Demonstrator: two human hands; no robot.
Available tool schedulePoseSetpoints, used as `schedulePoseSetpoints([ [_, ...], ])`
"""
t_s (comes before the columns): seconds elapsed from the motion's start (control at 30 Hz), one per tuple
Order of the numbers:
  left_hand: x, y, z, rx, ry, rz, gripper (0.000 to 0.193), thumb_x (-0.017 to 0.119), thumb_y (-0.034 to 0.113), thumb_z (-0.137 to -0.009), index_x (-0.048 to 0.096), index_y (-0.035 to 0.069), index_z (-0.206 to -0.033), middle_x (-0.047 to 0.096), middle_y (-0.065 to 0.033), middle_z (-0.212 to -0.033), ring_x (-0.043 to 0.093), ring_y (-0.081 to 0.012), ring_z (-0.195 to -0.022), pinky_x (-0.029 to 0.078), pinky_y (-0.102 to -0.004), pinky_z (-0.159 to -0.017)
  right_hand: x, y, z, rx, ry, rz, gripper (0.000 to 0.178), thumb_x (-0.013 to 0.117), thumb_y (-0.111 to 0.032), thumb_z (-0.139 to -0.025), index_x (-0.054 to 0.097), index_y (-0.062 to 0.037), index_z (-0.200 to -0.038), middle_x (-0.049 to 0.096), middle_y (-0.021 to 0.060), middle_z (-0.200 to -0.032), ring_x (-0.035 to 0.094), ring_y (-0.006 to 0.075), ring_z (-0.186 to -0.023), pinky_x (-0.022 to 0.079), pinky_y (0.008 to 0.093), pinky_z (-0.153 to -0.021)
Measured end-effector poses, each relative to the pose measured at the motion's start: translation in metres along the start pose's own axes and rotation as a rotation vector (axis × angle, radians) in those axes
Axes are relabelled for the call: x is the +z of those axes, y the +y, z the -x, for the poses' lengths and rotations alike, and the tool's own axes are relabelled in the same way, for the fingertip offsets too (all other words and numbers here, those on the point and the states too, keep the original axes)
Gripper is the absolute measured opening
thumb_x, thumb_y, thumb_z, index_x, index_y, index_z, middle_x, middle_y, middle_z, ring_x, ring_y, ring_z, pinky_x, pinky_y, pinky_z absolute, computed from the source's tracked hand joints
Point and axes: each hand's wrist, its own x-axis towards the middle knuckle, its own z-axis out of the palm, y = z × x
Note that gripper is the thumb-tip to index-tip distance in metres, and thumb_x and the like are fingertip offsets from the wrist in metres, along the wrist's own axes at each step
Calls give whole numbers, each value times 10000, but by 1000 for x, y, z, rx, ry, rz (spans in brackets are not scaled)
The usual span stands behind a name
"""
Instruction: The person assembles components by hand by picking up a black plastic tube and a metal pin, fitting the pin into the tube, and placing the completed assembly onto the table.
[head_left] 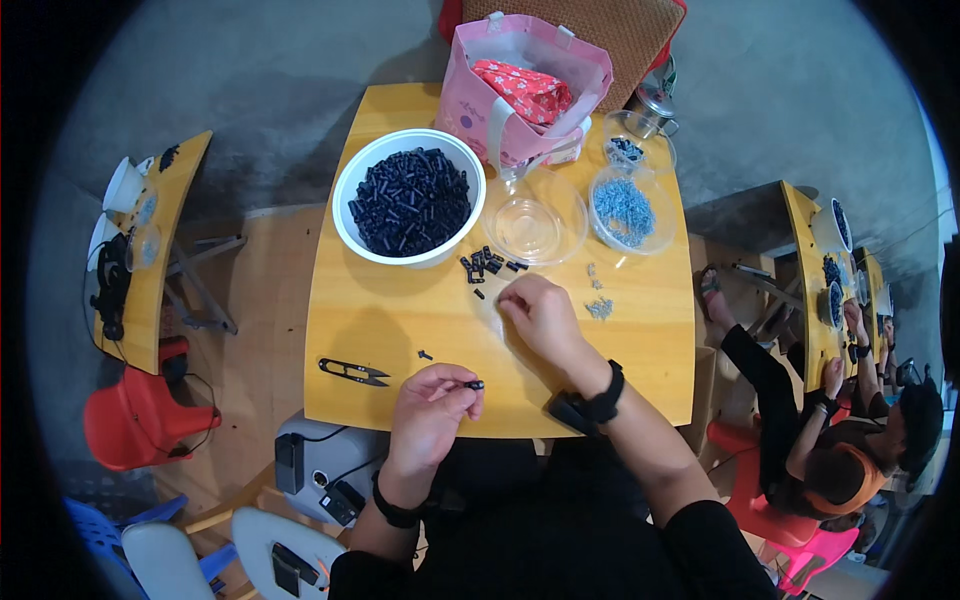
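Yellow desk [640,370] below, left fingers [452,374] pinched a small black piece [475,385]; steadiness seemed key! Right fingers [507,300] curled in, grip hidden, beside loose black parts [484,263].

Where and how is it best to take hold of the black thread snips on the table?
Probably best by the rounded end of the black thread snips, from above and the left: they lie flat on the table, with pointed blades aimed right, so that side likely avoids the tips.

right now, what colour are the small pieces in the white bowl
Black; the pieces show best in the head view.
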Motion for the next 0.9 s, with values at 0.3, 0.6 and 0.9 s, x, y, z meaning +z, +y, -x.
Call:
schedulePoseSetpoints([
  [0.3,67,-2,23,264,-128,-437,159,664,-69,-705,613,-63,-855,595,-153,-798,594,-197,-660,489,-260,-588,-108,-70,74,354,-454,-1502,131,706,-11,-726,598,10,-797,615,102,-739,596,132,-605,479,222,-556],
  [0.6,102,-21,37,331,-250,-518,179,678,-50,-734,627,-58,-906,619,-135,-880,585,-130,-747,456,-202,-648,-142,-77,108,292,-351,-1533,117,688,-4,-743,580,25,-778,599,132,-727,588,151,-583,479,225,-527],
  [0.9,122,-28,45,377,-275,-660,157,680,-36,-737,636,-52,-887,627,-129,-848,585,-129,-710,441,-200,-608,-159,-72,122,261,-348,-1523,99,692,-9,-747,605,4,-793,626,76,-738,592,117,-601,483,212,-566],
])
